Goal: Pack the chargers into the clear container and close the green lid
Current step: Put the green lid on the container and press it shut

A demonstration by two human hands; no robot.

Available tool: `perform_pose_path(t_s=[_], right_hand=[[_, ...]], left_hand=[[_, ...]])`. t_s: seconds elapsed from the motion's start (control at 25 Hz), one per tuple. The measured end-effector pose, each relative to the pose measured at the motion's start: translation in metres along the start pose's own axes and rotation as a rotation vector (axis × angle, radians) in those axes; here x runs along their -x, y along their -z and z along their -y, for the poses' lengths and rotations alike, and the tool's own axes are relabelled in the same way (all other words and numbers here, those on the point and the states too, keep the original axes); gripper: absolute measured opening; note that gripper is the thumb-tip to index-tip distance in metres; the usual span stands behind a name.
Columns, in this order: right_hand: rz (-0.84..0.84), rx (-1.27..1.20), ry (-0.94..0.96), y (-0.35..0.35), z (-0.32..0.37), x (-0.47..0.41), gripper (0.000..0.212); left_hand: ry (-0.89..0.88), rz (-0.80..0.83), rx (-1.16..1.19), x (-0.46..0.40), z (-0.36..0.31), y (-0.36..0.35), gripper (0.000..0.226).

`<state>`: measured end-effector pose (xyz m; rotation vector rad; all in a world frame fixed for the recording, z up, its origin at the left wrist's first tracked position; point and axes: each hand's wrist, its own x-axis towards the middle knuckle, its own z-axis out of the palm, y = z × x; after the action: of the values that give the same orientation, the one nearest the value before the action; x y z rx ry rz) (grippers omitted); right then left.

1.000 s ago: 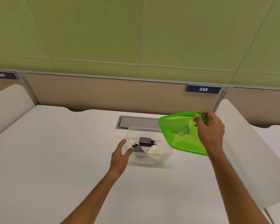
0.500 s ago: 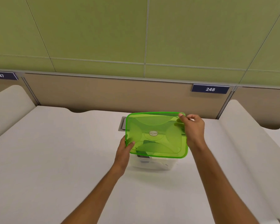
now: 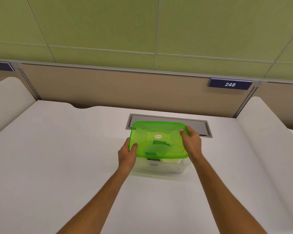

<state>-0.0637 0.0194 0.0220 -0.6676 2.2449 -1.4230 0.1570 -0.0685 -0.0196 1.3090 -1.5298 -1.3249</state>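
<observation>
One translucent green rectangular plastic lid (image 3: 159, 139) sits on top of one clear rectangular plastic container (image 3: 161, 165), which stands on the white desk surface (image 3: 57, 157) just in front of the grey recessed cable hatch (image 3: 169, 124). The lid covers the whole opening; whether it is pressed fully shut cannot be told.

Inside the container, seen through the lid and the front wall — dark chargers (image 3: 159, 143), at least two shapes; a pale object lies beside them, too indistinct to identify.

Left hand (image 3: 128, 154): curled on the lid's left edge, thumb on top, fingers hidden beneath the rim. Right hand (image 3: 192, 142): curled on the lid's right edge near the far corner, thumb on top, fingers wrapped round the side.

Behind the hatch, one beige partition (image 3: 117, 90) carries two dark blue number plates — "248" (image 3: 230, 84) to the right, a partly cropped "247" (image 3: 0, 66) far left.
</observation>
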Motion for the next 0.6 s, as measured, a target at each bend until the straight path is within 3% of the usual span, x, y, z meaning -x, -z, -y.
perform_pose_path(t_s=[0.32, 0.6], right_hand=[[-0.031, 0.374, 0.039, -0.016, -0.031, -0.009, 0.052], [-0.047, 0.479, 0.018, -0.017, -0.053, -0.010, 0.052]], left_hand=[[0.025, 0.034, -0.094, -0.007, 0.020, -0.008, 0.027], [0.047, 0.124, -0.162, -0.008, 0.031, -0.012, 0.045]])
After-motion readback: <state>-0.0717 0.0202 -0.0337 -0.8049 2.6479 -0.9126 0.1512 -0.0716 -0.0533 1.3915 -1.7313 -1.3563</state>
